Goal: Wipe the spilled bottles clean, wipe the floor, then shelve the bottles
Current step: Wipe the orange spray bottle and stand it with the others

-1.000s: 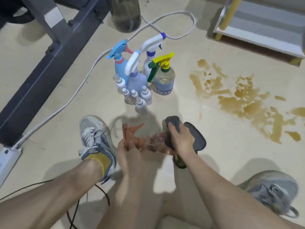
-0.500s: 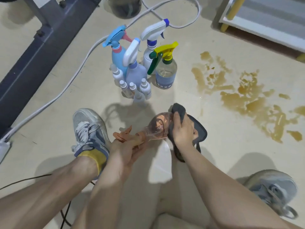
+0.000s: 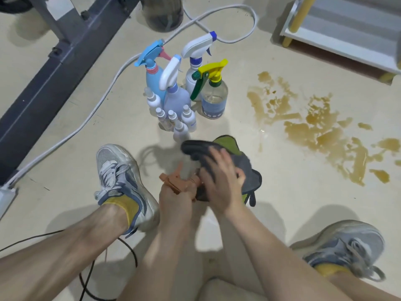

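Grouped spray bottles (image 3: 173, 98): stood upright on the floor (image 3: 65, 166), left of centre, beyond the hands. Left hand (image 3: 174, 205): closed round the neck of the orange-triggered bottle (image 3: 172, 182), whose body is largely hidden; right hand (image 3: 221, 183): fingers curved over the grey cloth (image 3: 219, 153), which is pressed around that bottle's body. Brown spill (image 3: 325, 135): spread over the floor to the right, well apart from the hands, with a white shelf (image 3: 347, 35) seen at the upper right.

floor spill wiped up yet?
No: the brown spill still lies spread on the floor beside the standing spray bottles, and the right hand grips the cloth around the orange-trigger bottle.
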Demonstrator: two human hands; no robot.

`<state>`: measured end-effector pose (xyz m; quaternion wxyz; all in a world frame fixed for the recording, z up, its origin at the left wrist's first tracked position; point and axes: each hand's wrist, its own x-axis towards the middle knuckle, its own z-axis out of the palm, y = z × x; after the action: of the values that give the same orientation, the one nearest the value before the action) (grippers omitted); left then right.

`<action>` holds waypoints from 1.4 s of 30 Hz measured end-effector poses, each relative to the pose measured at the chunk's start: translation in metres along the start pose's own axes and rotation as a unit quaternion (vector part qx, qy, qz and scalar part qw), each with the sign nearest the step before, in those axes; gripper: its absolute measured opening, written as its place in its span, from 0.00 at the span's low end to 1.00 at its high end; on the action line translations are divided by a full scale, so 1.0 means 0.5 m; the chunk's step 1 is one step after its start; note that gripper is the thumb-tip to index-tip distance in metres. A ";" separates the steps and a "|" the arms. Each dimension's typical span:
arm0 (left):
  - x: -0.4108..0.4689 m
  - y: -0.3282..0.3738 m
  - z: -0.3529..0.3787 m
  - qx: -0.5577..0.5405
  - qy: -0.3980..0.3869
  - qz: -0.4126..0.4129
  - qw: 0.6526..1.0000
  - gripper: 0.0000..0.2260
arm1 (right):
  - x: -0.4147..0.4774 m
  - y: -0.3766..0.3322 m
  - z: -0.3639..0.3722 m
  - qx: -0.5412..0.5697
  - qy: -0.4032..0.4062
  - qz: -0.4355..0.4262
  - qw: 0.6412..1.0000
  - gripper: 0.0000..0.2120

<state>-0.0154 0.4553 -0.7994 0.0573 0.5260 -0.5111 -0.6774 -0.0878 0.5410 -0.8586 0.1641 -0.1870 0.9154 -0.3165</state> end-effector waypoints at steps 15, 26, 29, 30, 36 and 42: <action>0.016 0.083 -0.003 0.469 -0.069 0.353 0.807 0.20 | 0.044 -0.016 -0.206 0.597 -0.110 0.308 0.733 0.23; -0.023 0.054 -0.016 0.010 0.003 -0.039 0.999 0.07 | -0.039 -0.039 -0.053 0.201 -0.177 0.004 0.963 0.13; -0.008 0.023 -0.013 0.151 0.016 0.034 0.988 0.17 | -0.009 0.014 -0.035 0.154 -0.094 0.060 0.982 0.13; -0.012 0.022 -0.012 0.177 0.019 0.049 0.983 0.17 | 0.003 0.027 -0.042 0.155 -0.094 0.122 0.976 0.14; 0.019 0.025 -0.018 0.220 0.057 0.001 0.974 0.12 | -0.028 -0.091 -0.025 0.100 -0.123 0.021 0.987 0.18; 0.005 0.046 -0.038 0.077 0.016 -0.026 0.997 0.11 | -0.003 0.002 -0.030 0.037 -0.111 0.029 0.993 0.19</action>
<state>-0.0123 0.4309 -0.7824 0.0075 0.5530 -0.5467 -0.6286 -0.0929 0.5500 -0.8476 0.2802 -0.1885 0.8842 -0.3227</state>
